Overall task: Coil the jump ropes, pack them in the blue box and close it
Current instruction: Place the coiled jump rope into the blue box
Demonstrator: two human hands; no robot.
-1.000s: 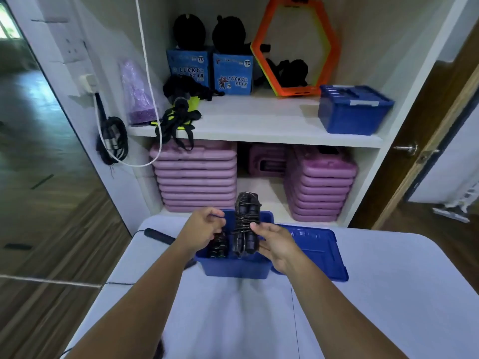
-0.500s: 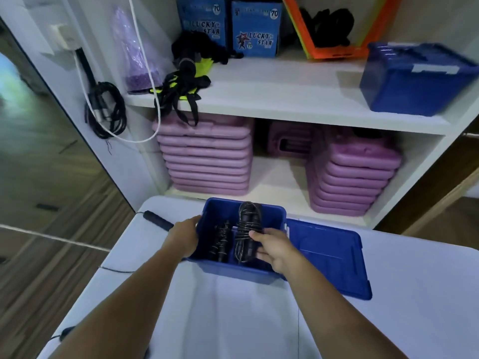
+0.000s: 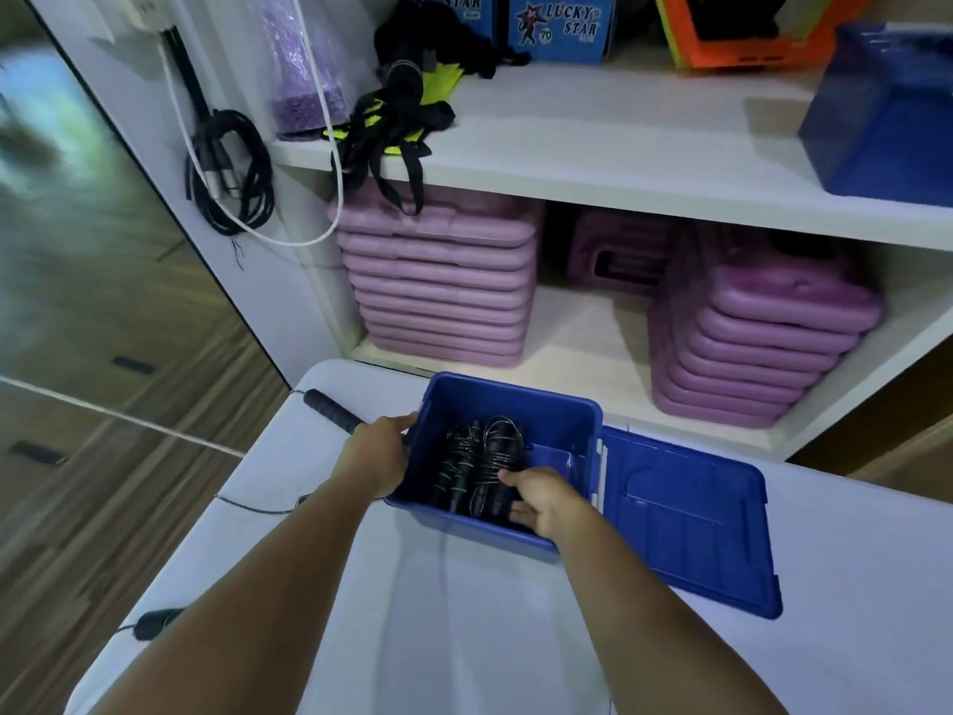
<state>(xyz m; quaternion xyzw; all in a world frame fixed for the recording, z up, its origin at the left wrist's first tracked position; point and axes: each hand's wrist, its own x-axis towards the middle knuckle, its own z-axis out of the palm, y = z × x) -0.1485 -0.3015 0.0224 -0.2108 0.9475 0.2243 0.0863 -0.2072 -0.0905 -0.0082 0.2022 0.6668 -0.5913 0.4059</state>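
Your right hand [image 3: 536,500] clasps the light, springy coiled rope [image 3: 497,464] inside the blue box [image 3: 562,420] near the table's far-left corner, your left hand [image 3: 379,456] curls on its left rim; grip the bundle mid-coil.

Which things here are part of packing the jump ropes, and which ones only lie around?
Part of the job:
- blue box
- its open lid
- coiled ropes inside the box
- loose rope handle on the table
- left hand, right hand

Just lying about:
- purple stacked boards
- second blue box on the shelf
- Lucky Star boxes
- hanging black cable
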